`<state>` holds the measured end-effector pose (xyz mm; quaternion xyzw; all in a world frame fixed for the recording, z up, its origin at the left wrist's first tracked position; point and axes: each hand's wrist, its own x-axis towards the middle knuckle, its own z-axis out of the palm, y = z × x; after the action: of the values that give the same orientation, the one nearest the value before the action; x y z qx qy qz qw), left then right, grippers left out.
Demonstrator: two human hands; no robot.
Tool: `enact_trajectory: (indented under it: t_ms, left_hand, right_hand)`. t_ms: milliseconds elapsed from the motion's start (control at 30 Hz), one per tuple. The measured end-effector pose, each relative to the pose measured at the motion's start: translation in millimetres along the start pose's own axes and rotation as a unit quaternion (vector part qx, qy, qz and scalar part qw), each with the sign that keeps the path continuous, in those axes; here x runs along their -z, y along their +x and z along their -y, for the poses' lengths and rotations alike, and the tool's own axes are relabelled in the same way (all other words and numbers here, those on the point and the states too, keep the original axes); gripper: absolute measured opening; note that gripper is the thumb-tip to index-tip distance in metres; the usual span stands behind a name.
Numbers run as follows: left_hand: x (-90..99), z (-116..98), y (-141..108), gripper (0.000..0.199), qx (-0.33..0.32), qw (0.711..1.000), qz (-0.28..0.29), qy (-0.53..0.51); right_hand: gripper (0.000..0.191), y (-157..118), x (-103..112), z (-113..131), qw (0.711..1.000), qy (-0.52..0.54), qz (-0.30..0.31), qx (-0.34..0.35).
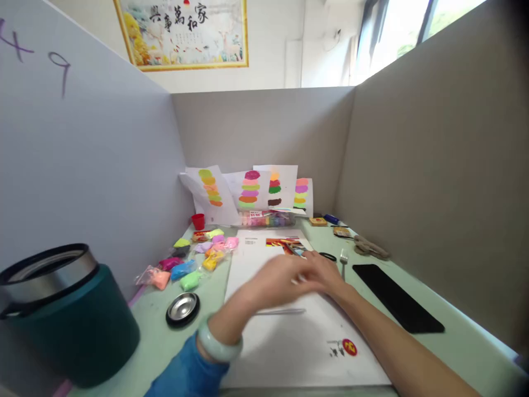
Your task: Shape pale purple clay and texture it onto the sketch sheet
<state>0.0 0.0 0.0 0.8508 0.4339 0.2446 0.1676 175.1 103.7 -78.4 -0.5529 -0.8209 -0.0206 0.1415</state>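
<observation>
My left hand, with a pale green bangle and a blue sleeve, is blurred above a large white sheet. Its fingers bend down over my right hand, and I cannot make out what they hold. My right hand rests low over the sheet's right part, its fingers largely covered. Just beyond its fingertips, a thin dark object lies over a colourful printed picture. A slim whitish stick lies on the sheet below my left hand.
Bagged coloured clay and a round metal-and-black lid lie left, near a big teal mug. Right are a black ring-shaped thing, a fork and a black slab. Painted papers lean against the back partition.
</observation>
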Motion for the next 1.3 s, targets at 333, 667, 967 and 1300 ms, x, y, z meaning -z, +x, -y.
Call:
enact_trajectory:
  t_ms: [333, 667, 967, 1300]
  left_hand:
    - [-5.8, 103, -18, 0.041, 0.251, 0.934, 0.09, 0.238]
    - [-1.5, 88, -17, 0.04, 0.203, 0.946, 0.096, 0.233]
    - [1.1, 87, -20, 0.04, 0.199, 0.953, 0.077, 0.214]
    - [-4.3, 91, -21, 0.066, 0.173, 0.964, 0.081, 0.183]
  right_hand:
    - [0.035, 1, 2, 0, 1.0, 0.018, 0.015, -0.02]
    - [0.038, 19, 9, -60, 0.978, 0.034, -0.106, -0.176]
    - [0.029, 19, -9, -63, 0.984, -0.005, -0.068, -0.165]
    - [0.029, 15, -4, -45, 0.984, 0.057, -0.165, -0.021]
